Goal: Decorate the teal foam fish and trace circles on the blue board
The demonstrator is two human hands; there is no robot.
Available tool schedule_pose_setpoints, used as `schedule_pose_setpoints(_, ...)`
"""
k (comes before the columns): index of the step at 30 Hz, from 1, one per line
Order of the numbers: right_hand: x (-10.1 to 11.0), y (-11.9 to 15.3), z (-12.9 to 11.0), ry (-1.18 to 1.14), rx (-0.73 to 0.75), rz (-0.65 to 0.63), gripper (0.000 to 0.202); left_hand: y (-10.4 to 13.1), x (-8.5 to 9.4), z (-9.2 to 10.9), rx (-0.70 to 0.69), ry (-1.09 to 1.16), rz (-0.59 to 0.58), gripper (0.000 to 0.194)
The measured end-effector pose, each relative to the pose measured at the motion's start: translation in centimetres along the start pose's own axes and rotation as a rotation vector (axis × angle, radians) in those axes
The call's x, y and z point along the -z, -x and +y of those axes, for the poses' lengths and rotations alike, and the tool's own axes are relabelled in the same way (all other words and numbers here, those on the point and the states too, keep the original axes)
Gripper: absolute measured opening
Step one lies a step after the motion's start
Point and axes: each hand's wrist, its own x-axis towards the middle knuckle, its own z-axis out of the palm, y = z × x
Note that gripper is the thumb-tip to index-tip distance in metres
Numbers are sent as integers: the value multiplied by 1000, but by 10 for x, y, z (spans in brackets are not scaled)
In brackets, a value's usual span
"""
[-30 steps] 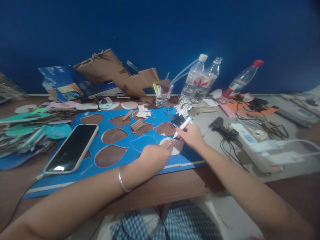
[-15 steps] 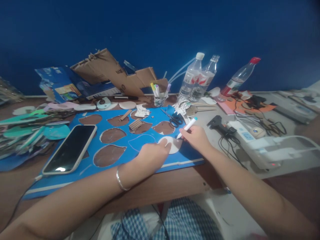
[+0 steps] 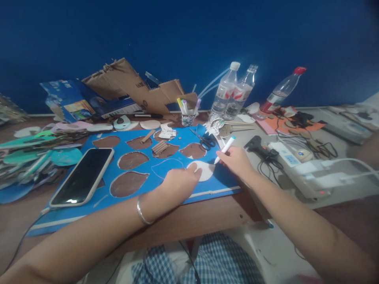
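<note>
My left hand (image 3: 182, 182) presses a white leaf-shaped piece (image 3: 206, 172) flat on a blue sheet (image 3: 166, 187), its fingertips on the piece's left part. My right hand (image 3: 235, 159) is closed round a white marker with a teal end (image 3: 227, 145), its tip down at the piece's right edge. Left of the piece, a leaf outline is drawn on the sheet. Several leaf-shaped holes in the sheet show brown beneath. Scissors (image 3: 207, 141) with dark handles lie just behind the piece.
A phone (image 3: 83, 177) lies on the sheet's left part, beside stacked coloured pieces (image 3: 41, 154). Behind stand a marker cup (image 3: 188, 119), bottles (image 3: 226, 92) and torn cardboard (image 3: 133, 85). A power strip (image 3: 299, 173) with cables is at the right.
My right hand and the marker have shifted slightly right, with the marker's tip now at the piece's right edge. My left hand has stayed nearly still.
</note>
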Motion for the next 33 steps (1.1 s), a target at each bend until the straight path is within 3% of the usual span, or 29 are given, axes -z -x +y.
schedule_pose_setpoints(7, 8, 24, -7, -264, 68, 283, 24, -10, 8, -19, -51, 155, 8, 35)
schedule_pose_setpoints(10, -1, 50, -22, -213, 202, 183, 18, -17, 9, -32, -118, 251, 16, 31)
schedule_pose_setpoints(13, -20, 76, -37, -73, 435, 77, 8, -18, 10, -37, -143, 290, 26, 32)
schedule_pose_setpoints(17, -43, 95, -41, 38, 643, 160, 8, -17, 14, -35, -144, 309, 8, 33)
schedule_pose_setpoints(33, -48, 96, -43, 220, 732, 88, 17, -17, 4, -36, -152, 300, 34, 31)
